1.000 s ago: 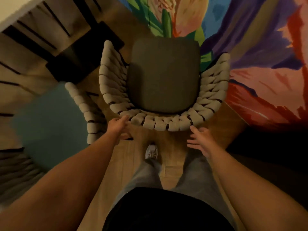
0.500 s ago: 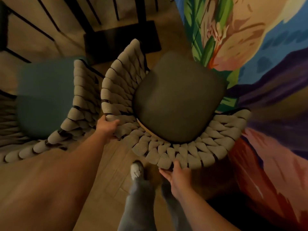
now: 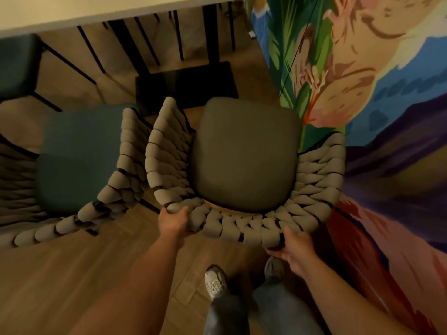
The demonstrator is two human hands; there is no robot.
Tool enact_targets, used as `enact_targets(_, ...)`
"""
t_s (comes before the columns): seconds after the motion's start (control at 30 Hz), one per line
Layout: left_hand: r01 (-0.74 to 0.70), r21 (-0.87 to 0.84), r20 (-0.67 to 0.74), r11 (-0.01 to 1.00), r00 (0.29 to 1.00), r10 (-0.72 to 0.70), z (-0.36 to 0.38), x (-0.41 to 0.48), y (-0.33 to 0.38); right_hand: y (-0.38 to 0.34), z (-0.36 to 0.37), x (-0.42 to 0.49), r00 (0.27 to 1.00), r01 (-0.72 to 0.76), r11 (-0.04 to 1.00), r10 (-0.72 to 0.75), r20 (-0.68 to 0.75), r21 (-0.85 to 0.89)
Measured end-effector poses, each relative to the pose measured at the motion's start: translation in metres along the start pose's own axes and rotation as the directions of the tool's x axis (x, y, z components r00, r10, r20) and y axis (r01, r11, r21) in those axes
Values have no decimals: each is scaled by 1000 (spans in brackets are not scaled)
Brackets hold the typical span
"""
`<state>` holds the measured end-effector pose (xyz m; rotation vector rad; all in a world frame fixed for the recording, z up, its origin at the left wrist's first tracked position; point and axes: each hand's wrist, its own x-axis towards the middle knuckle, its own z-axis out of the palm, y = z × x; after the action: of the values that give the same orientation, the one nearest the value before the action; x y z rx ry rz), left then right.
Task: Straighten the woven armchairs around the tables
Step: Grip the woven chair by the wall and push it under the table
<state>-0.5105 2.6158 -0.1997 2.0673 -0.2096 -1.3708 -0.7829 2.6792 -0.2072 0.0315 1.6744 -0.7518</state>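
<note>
A woven armchair (image 3: 316, 180) with a dark grey seat cushion stands in front of me, its curved back toward me and its seat facing the table (image 3: 72, 10). My left hand (image 3: 173, 221) grips the back's left corner. My right hand (image 3: 294, 245) grips the back's lower right rim. A second woven armchair (image 3: 121, 175) with a teal cushion stands close on the left, its arm nearly touching the first chair's arm.
The table's black pedestal base (image 3: 186, 81) sits on the wooden floor just beyond the chair. A painted mural wall (image 3: 362, 93) runs close along the chair's right side. Another teal seat (image 3: 17, 64) with black legs is at far left. My feet stand behind the chair.
The grey-cushioned chair has turned from an angled pose to face the table more squarely. My right hand went from free, to the back rim's middle, then to its right part.
</note>
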Motion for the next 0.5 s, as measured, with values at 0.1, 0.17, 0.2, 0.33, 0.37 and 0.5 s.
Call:
enact_targets(0.1, 9, -56, -10, 998, 1000, -10, 11, -9, -8, -25, -8, 14, 999, 34, 997, -31, 29, -75)
enact_targets(0.17, 26, -81, -9, 996, 1000, -27, 21, -12, -9, -42, -14, 23, 998, 52, 993, -47, 44, -109)
enact_targets(0.2, 41, -92, -2, 995, 999, -42, 27, -14, -8, -51, -17, 29, 998, 56, 991, -51, 47, -125)
enact_targets(0.33, 65, -75, 43, 995, 997, -62, 52, -20, -3, -89, -31, 50, 998, 61, 979, -54, 41, -194)
enact_targets(0.37, 70, -75, 54, 995, 996, -66, 58, -22, -1, -99, -34, 54, 998, 63, 975, -55, 44, -211)
enact_targets(0.5, 100, -102, 101, 990, 991, -90, 81, -30, 6, -135, -43, 69, 996, 74, 957, -55, 74, -282)
